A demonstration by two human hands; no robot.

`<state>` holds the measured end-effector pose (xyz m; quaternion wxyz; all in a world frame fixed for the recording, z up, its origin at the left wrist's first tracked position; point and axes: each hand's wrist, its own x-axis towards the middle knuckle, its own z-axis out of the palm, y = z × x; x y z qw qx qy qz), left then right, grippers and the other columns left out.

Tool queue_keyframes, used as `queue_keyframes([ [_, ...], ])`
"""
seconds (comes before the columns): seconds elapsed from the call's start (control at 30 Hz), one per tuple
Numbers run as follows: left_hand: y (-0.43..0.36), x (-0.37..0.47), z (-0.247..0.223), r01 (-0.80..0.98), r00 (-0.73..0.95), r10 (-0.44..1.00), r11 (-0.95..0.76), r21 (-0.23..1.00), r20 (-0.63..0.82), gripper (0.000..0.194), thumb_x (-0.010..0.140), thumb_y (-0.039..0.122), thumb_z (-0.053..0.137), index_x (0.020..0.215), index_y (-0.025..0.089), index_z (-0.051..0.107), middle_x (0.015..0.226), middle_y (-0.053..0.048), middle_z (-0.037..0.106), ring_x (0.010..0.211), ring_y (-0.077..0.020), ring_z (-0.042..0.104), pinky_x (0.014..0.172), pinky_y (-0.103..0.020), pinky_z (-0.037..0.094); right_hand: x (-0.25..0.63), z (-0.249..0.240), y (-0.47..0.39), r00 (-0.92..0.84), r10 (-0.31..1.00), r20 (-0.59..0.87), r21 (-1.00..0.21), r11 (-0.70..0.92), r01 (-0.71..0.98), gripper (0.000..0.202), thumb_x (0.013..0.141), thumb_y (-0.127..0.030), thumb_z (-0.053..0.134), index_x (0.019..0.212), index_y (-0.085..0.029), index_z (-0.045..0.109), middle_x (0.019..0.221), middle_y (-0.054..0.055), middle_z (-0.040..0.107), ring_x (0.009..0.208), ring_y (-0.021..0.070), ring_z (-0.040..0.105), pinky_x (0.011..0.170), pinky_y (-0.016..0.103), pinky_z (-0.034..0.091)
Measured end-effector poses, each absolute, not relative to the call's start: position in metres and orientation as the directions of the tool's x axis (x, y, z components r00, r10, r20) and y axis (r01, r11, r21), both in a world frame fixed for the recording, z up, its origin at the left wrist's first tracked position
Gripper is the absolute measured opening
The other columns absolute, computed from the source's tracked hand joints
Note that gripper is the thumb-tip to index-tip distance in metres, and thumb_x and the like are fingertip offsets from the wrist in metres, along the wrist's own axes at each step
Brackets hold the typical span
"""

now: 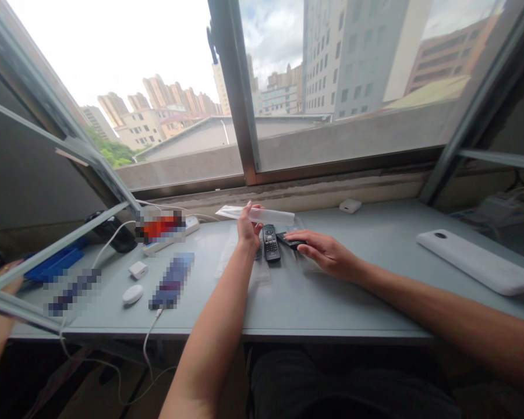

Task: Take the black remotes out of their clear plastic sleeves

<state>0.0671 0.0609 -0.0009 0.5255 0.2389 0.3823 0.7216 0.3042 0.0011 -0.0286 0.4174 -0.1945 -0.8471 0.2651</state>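
Note:
My left hand (249, 227) is raised a little over the desk, with its fingers closed around a translucent white plastic sleeve (277, 217). The sleeve sticks out on both sides of the hand. Just right of that wrist, a black remote control (271, 243) lies face up, its buttons showing. My right hand (325, 251) has its fingers over a second black remote control (293, 242), thumb along the near side. That remote is partly hidden under the fingers. Clear plastic bags (227, 256) lie flat under and beside my left forearm.
A white charger (350, 205) stands by the window sill, and a long white device (475, 262) lies at right. On the left are a power strip (192, 226), a small adapter (138, 269), a white oval case (133, 294) and blurred phones with cables. Another person's arm (0, 326) shows far left.

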Motion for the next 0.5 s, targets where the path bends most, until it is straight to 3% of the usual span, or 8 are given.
queue_keyframes([
  [0.13, 0.061, 0.066, -0.002, -0.586, -0.343, 0.938, -0.17, 0.792, -0.053, 0.03, 0.092, 0.046, 0.075, 0.096, 0.017, 0.077, 0.1, -0.008, 0.077, 0.079, -0.0132, 0.067, 0.056, -0.02, 0.037, 0.306, -0.024, -0.001, -0.433, 0.733, 0.524, -0.794, 0.605, 0.062, 0.045, 0.112, -0.058, 0.055, 0.132, -0.024, 0.077, 0.136, 0.01, 0.078, 0.129, 0.0325, 0.072, 0.117, 0.052, 0.054],
  [0.27, 0.058, 0.066, -0.003, -0.595, -0.326, 0.945, -0.176, 0.784, -0.036, 0.024, 0.089, 0.04, 0.078, 0.099, 0.018, 0.077, 0.107, -0.008, 0.079, 0.086, -0.0141, 0.07, 0.062, -0.02, 0.043, 0.31, -0.023, 0.006, -0.306, 0.832, 0.463, -0.863, 0.501, 0.056, 0.05, 0.108, -0.064, 0.058, 0.108, -0.021, 0.082, 0.126, 0.012, 0.081, 0.127, 0.0331, 0.072, 0.121, 0.054, 0.049],
  [0.37, 0.057, 0.066, -0.001, -0.6, -0.32, 0.946, -0.167, 0.782, -0.043, 0.021, 0.087, 0.035, 0.08, 0.101, 0.02, 0.077, 0.108, -0.006, 0.079, 0.085, -0.0137, 0.069, 0.06, -0.019, 0.04, 0.311, -0.026, 0.016, -0.211, 0.898, 0.385, -0.915, 0.401, 0.038, 0.041, 0.101, -0.059, 0.071, 0.106, -0.02, 0.081, 0.127, 0.013, 0.08, 0.12, 0.0317, 0.073, 0.118, 0.054, 0.052],
  [0.5, 0.044, 0.077, 0.018, -0.575, -0.301, 0.954, -0.18, 0.798, -0.002, 0.013, 0.087, 0.027, 0.076, 0.097, 0.018, 0.074, 0.101, -0.007, 0.077, 0.091, -0.0171, 0.073, 0.057, -0.019, 0.04, 0.312, -0.033, 0.03, -0.082, 0.946, 0.313, -0.949, 0.308, -0.069, 0.034, 0.087, -0.046, 0.086, 0.109, -0.022, 0.077, 0.144, 0.012, 0.072, 0.127, 0.0308, 0.071, 0.117, 0.049, 0.054],
])
